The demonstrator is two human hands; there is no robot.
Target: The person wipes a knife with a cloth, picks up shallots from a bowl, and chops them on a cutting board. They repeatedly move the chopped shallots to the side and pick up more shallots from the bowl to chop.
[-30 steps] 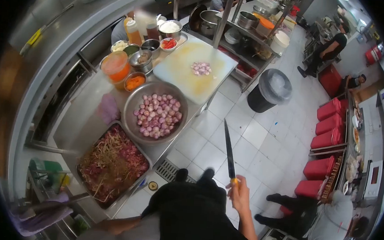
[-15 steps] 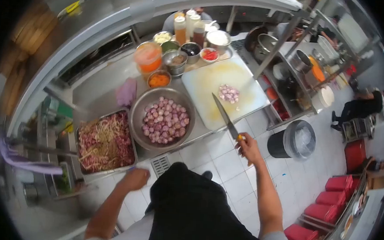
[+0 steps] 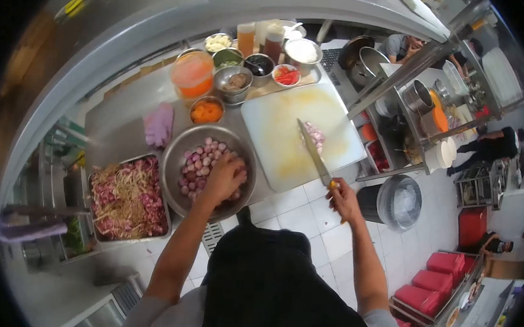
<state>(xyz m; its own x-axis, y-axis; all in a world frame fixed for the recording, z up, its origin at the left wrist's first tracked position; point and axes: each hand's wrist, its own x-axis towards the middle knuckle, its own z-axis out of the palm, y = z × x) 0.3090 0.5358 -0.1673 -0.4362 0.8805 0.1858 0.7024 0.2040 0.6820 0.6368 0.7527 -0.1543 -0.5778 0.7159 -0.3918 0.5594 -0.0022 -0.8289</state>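
Observation:
My left hand (image 3: 226, 174) reaches down into a metal bowl (image 3: 170, 197) of peeled shallots (image 3: 193, 172). Its fingers curl in among the shallots, and the fingertips are partly hidden. My right hand (image 3: 343, 201) is closed round the yellow handle of a kitchen knife (image 3: 314, 153). The blade points away from me over the white cutting board (image 3: 268, 119), beside a small heap of chopped shallots (image 3: 315, 135).
Left of the bowl stands a tray of unpeeled shallots (image 3: 129, 200), with a purple glove (image 3: 159, 125) behind. Seasoning bowls, an orange tub (image 3: 192, 78) and squeeze bottles (image 3: 273, 43) line the back. A lined bin (image 3: 399, 203) stands right; other people are farther off.
My left hand has moved from in front of the counter up into the bowl of shallots. The knife blade now lies closer to the chopped heap, still in my right hand.

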